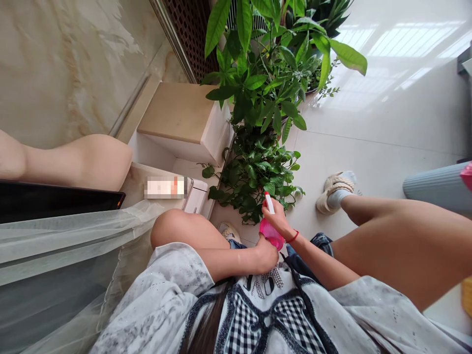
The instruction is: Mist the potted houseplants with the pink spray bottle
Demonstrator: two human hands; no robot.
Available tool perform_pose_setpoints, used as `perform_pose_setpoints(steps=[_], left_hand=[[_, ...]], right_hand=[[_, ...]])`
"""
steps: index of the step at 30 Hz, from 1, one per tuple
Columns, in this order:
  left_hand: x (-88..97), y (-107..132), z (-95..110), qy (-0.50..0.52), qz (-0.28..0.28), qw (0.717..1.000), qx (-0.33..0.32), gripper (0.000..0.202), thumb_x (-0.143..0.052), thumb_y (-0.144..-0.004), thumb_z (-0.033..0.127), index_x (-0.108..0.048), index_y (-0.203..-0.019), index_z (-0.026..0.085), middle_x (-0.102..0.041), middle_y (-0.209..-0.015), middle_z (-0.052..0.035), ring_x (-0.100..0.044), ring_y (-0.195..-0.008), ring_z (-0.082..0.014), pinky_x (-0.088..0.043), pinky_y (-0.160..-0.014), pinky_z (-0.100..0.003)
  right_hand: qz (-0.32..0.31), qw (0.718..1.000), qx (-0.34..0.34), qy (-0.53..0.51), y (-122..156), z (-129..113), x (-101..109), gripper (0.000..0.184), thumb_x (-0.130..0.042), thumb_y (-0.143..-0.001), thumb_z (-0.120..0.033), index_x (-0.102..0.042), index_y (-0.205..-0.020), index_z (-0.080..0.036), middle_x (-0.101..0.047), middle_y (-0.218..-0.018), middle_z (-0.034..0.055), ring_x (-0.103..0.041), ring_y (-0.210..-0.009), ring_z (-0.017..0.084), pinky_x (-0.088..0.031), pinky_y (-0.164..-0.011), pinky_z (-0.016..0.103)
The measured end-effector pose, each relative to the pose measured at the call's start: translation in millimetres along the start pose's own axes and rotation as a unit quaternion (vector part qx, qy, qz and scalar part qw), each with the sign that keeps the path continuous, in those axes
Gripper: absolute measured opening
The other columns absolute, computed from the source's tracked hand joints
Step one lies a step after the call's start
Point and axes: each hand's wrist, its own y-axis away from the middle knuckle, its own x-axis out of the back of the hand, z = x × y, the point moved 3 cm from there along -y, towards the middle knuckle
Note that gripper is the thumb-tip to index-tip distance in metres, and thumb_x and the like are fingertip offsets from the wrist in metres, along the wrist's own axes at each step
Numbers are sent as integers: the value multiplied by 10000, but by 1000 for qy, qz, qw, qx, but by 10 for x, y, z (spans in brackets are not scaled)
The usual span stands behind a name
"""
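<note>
My right hand (277,220) is wrapped round the white top of a pink spray bottle (272,235), with a red string on its wrist. My left hand (266,253) is closed under the bottle's pink body, close to my chest. The bottle's white nozzle (269,202) points up toward a low leafy green plant (254,174) on the floor just in front of the hands. A taller plant (273,64) with big leaves stands behind it.
White stepped cabinets (184,128) run along the marble wall at left. A dark screen (55,200) and sheer fabric (62,255) lie at lower left. A glossy tiled floor (387,108) spreads to the right. My foot in a sandal (336,191) rests there, and a grey ribbed object (435,187) sits at the right edge.
</note>
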Motion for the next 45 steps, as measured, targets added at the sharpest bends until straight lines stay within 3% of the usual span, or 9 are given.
perform_pose_setpoints(steps=[3,8,11,20,28,35,41,45], left_hand=[[-12,-2,-6,-13,28,1000,0,315,-564,-909,104,-772,-1140,152,-694,-1360,-161,-564,-1322,-355,-485,-1070,-533],[74,70,-4,-41,-19,999,5,377,-468,-982,126,-745,-1238,119,-730,-1281,-195,-633,-1207,-360,-472,-1048,-579],[106,83,16,-58,-9,998,6,387,-469,-997,150,-731,-1279,107,-728,-1288,-206,-635,-1214,-369,-440,-1078,-606],[-239,23,216,-53,-17,998,-10,267,-677,-895,192,-817,-1121,169,-775,-1173,-193,-672,-1133,-382,-399,-1118,-659],[-173,48,223,-75,14,997,-7,293,-606,-929,167,-802,-1147,151,-775,-1156,-198,-672,-1133,-358,-396,-1124,-672],[-204,-15,239,-65,26,998,4,283,-581,-950,170,-801,-1121,122,-781,-1117,-203,-671,-1122,-358,-423,-1100,-677],[-170,15,233,-73,3,997,-1,312,-547,-965,169,-783,-1156,100,-768,-1151,-221,-666,-1139,-361,-421,-1102,-669],[-111,78,232,-86,21,996,-15,323,-579,-935,153,-776,-1184,89,-765,-1138,-232,-674,-1119,-366,-447,-1079,-652]], right_hand=[[8,1000,11,-5,53,57,0,132,-499,-700,-361,-489,-740,-236,-553,-712,-1,-482,-672,166,-376,-666,309],[23,999,27,-11,90,185,-10,168,-494,-734,-408,-473,-735,-241,-545,-717,3,-469,-667,169,-377,-674,323],[26,999,32,-19,79,299,33,165,-490,-686,-378,-518,-759,-233,-592,-751,20,-514,-701,184,-408,-704,336],[22,998,48,-35,36,549,260,146,-507,-667,-354,-564,-726,-233,-619,-708,18,-548,-666,185,-445,-666,334],[43,999,33,-6,34,697,256,80,-512,-646,-312,-520,-621,-237,-549,-585,-2,-484,-591,169,-390,-607,320],[68,997,42,-8,106,716,226,185,-502,-683,-350,-591,-803,-241,-684,-814,38,-584,-737,207,-473,-738,363],[94,995,30,1,47,705,307,110,-503,-684,-348,-524,-708,-242,-565,-649,1,-469,-613,167,-386,-624,324],[106,994,17,0,32,714,311,114,-487,-679,-349,-481,-635,-244,-497,-580,-10,-434,-579,156,-347,-593,320]])
